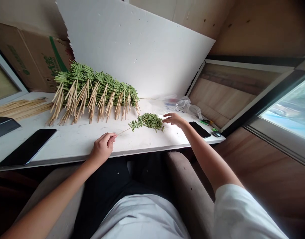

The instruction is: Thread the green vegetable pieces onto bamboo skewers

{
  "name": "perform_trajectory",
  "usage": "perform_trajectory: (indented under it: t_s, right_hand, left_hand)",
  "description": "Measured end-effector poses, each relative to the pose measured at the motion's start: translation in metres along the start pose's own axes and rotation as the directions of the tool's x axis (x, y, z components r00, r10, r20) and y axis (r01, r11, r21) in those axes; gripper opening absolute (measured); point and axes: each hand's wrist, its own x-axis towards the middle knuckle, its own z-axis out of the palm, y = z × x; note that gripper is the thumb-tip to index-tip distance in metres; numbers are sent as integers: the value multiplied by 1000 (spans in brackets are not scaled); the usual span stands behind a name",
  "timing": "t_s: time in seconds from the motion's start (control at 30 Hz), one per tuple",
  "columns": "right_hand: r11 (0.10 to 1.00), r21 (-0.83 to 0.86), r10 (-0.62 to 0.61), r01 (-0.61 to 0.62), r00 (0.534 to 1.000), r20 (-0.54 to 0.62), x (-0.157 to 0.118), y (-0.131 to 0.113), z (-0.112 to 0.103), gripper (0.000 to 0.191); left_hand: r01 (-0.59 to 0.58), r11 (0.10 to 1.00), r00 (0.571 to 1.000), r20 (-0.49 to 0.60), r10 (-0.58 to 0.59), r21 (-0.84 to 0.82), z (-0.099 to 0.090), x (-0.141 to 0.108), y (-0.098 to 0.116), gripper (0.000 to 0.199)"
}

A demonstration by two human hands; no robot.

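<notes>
The thin skewer [135, 125] I am watching over the link sits just above or on the white tabletop [132, 142], near the middle of my view; I can't tell whether it touches the surface. Short green pieces are threaded crosswise along its far part, and the near part is bare stick. The left hand [104, 146] grasps that bare end, fingers curled round it at the table's front edge. The threaded end reaches the left side of a loose pile of green pieces [152, 121], overlapping it as I see it. At the pile's right side I have the right hand [173, 119], palm down, fingers extended toward the pieces; I cannot tell whether it pinches one.

Behind and to the left, I see a long stack of filled skewers [100, 83], green ends toward the back, bare sticks fanning forward. Left of it lie loose sticks [23, 108], with a dark phone [28, 147] nearer the front edge. To the right of the pile I make out crumpled clear plastic [184, 103], a second dark phone [199, 129] beside the right forearm, and a computer mouse [216, 133] near the corner. A white board [142, 46] leans behind everything, with a cardboard box [33, 56] to its left.
</notes>
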Motion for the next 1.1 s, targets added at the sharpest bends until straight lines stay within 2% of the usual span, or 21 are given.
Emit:
perform_trajectory:
  t_s: [0.13,0.3,0.53,0.67,0.8,0.9,1.0,1.1]
  right_hand:
    - [998,26,-53,55,998,-43,-8,10,2,30]
    - [982,169,-70,84,994,-88,-15,26,9,21]
    - [927,335,-141,170,984,-109,-37,30,10,18]
    - [910,369,-135,187,978,-162,-43,31,12,21]
    - [884,427,-111,194,971,-211,-44,33,24,29]
    - [807,536,-148,248,964,-223,-46,34,40,39]
    - [668,675,-229,313,950,-214,-52,31,57,45]
    - [543,787,-279,293,947,-160,-60,25,76,45]
  left_hand:
    - [6,1000,1000,0,-6,11,0,0,-2,29]
    - [-11,1000,1000,12,11,23,-2,0,-3,28]
    - [-40,996,999,29,38,81,-3,0,-4,23]
    - [-50,994,997,56,44,96,-1,1,-6,23]
    - [-23,992,998,60,16,128,-1,5,-5,23]
    - [-13,991,996,89,2,132,1,11,0,25]
    - [21,992,994,108,-35,124,5,16,5,27]
    - [82,993,989,118,-91,79,9,16,5,30]
